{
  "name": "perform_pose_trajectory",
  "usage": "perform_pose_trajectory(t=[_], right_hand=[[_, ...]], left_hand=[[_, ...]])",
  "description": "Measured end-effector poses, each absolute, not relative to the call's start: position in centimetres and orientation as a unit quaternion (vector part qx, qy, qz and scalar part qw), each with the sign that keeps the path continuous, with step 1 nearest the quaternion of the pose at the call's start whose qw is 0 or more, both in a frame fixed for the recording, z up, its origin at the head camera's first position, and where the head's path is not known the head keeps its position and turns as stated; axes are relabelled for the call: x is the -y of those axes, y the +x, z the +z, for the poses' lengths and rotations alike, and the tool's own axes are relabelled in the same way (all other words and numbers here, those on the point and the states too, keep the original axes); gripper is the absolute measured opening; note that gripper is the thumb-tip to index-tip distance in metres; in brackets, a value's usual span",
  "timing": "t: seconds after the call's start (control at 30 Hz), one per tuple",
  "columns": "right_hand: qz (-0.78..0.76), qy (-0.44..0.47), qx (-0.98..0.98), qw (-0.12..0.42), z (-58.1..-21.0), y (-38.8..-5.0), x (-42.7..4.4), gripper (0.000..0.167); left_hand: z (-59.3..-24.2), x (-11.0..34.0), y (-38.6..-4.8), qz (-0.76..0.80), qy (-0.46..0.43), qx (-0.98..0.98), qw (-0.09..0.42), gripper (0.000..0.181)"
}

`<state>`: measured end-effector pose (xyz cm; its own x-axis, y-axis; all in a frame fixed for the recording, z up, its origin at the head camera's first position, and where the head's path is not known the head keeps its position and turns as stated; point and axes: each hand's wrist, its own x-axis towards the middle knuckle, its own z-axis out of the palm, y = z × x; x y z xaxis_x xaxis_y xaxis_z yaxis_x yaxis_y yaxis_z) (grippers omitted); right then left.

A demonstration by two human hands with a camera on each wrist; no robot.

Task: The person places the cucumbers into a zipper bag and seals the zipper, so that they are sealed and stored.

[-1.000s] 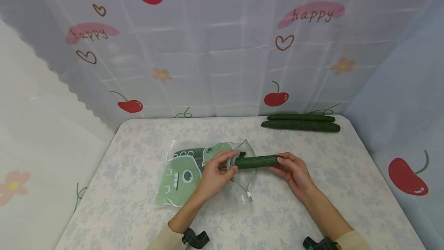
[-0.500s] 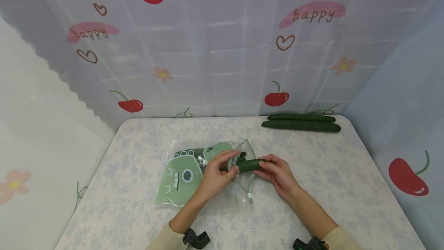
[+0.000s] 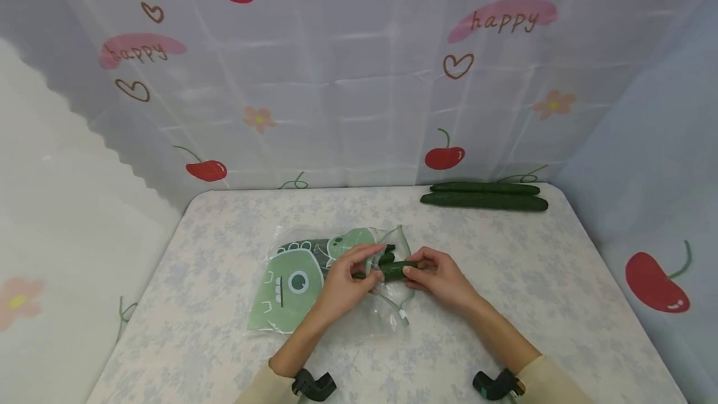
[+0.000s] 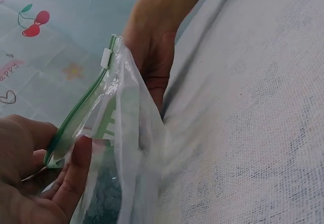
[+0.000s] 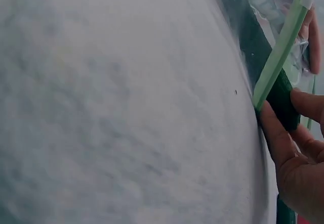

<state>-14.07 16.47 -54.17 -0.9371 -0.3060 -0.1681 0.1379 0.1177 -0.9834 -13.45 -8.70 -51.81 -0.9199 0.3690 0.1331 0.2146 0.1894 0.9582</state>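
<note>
A clear zip bag (image 3: 293,292) with a green cartoon print lies on the table, its mouth facing right. My left hand (image 3: 346,278) pinches the upper edge of that mouth; in the left wrist view the green zip strip (image 4: 76,110) with a white slider passes between its fingers. My right hand (image 3: 443,276) grips the right end of a cucumber (image 3: 394,270), most of which is inside the bag. In the right wrist view the cucumber (image 5: 283,100) passes the green strip, thumb and fingers around its end. Another cucumber's tip (image 3: 387,258) shows just behind it.
Two cucumbers (image 3: 484,201) lie side by side at the table's back right edge. The table (image 3: 224,229) has a pale patterned cloth, with printed curtains (image 3: 348,111) behind and at both sides.
My right hand has moved left, and the cucumber in it has slid farther into the bag. My left hand has stayed at the bag's mouth.
</note>
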Motion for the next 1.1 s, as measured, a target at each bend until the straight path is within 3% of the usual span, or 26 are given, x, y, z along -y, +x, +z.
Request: perform_pose_trajectory(t=[0.17, 0.37, 0.5, 0.63, 0.87, 1.1], right_hand=[[-0.577, -0.108, -0.793, 0.162, -53.4, -14.4, -16.8, 0.030], [-0.601, -0.124, -0.760, 0.213, -53.4, -14.9, -15.8, 0.040], [-0.595, -0.113, -0.766, 0.215, -53.8, -15.2, -15.2, 0.044], [-0.576, -0.101, -0.783, 0.211, -53.7, -15.4, -15.2, 0.042], [-0.583, -0.114, -0.759, 0.268, -53.2, -15.7, -16.0, 0.027], [-0.580, -0.115, -0.765, 0.254, -53.4, -16.1, -15.9, 0.021]], left_hand=[[-52.0, 8.7, -13.4, 0.600, 0.186, -0.774, 0.077, 0.050], [-52.2, 9.0, -13.4, 0.594, 0.177, -0.783, 0.056, 0.048], [-52.1, 8.9, -13.4, 0.600, 0.176, -0.778, 0.056, 0.048], [-52.1, 8.9, -13.5, 0.597, 0.175, -0.780, 0.061, 0.048], [-52.6, 8.9, -13.6, 0.608, 0.165, -0.774, 0.061, 0.049], [-53.0, 9.0, -13.8, 0.611, 0.161, -0.773, 0.061, 0.050]])
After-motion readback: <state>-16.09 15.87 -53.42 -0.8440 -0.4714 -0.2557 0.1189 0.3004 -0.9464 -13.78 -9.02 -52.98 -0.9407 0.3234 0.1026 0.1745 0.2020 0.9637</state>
